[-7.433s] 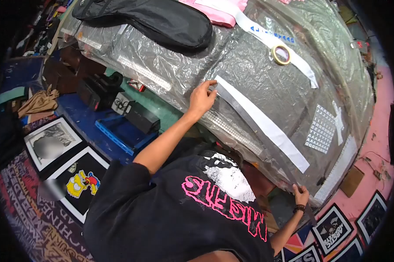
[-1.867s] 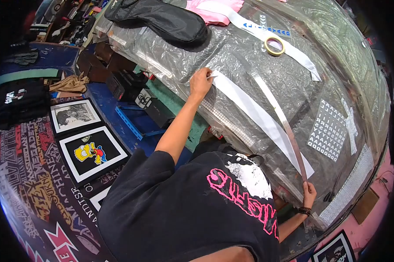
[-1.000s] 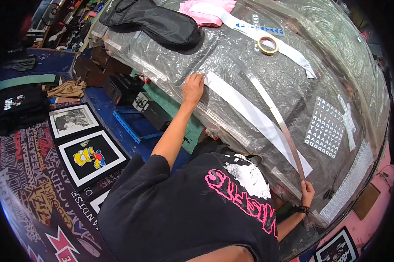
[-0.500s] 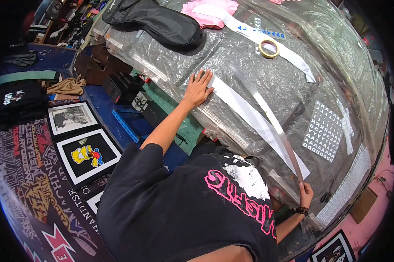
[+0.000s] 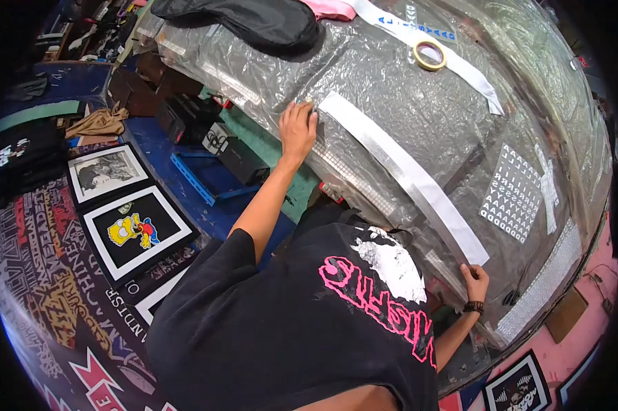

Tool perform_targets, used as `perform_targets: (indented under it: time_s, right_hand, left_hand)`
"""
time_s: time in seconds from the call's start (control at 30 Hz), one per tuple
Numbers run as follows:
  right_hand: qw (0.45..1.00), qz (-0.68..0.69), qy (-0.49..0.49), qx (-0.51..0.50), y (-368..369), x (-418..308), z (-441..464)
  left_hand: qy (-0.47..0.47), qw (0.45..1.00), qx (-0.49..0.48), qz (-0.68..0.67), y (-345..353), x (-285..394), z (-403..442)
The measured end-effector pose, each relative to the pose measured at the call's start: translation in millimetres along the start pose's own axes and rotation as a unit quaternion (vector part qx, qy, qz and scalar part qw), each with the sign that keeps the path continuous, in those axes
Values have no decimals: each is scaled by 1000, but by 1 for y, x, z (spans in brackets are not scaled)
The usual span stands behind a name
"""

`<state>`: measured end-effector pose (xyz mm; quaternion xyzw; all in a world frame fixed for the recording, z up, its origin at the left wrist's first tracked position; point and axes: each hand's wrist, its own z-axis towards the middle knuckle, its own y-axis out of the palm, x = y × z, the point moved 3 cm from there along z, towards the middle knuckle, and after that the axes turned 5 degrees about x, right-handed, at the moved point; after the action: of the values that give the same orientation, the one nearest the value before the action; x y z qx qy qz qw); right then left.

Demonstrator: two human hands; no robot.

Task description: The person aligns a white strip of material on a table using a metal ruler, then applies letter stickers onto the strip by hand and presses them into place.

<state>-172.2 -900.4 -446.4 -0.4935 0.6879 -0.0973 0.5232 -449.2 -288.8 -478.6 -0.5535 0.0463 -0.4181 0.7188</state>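
Observation:
A long white strip [image 5: 453, 216] lies diagonally on the plastic-covered table. Along its near edge runs a thin metal ruler [image 5: 408, 186], hard to tell from the strip where it shines. My left hand [image 5: 297, 131] is at the ruler's upper end, fingers bent and thumb apart; the contact is partly hidden. At the lower end, my right hand [image 5: 475, 282], with a dark bracelet on its wrist, pinches the ruler's tip just beside the strip's end.
Farther back lie a black padded bag [image 5: 264, 27], a roll of tape [image 5: 429, 55] and a white sash with blue letters [image 5: 470, 75]. A sheet of white letters [image 5: 511, 195] is to the right. Framed prints [image 5: 139, 229] stand at left.
The ruler has swung from across the table onto the strip's near edge. My left hand has lifted off the strip's upper end, shifted left and bent its fingers.

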Motion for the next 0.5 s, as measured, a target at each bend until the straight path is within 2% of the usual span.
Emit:
perform_targets:
  time_s: [0.07,0.23,0.3,0.43,0.5]
  right_hand:
    - [1000,-15,16,-2,1,-10,4]
    - [1000,-4,3,0,3,-12,15]
    - [999,-45,12,2,1,-15,18]
    - [997,-72,8,9,-2,-29,16]
    - [999,-38,18,1,-1,-32,15]
  left_hand:
    - [-10,1000,-9,0,2,1,-4]
    - [56,997,-57,14,8,4,-6]
    - [75,993,-90,26,11,6,-6]
    - [89,991,-93,36,13,7,-11]
    - [91,991,-88,34,13,7,-13]
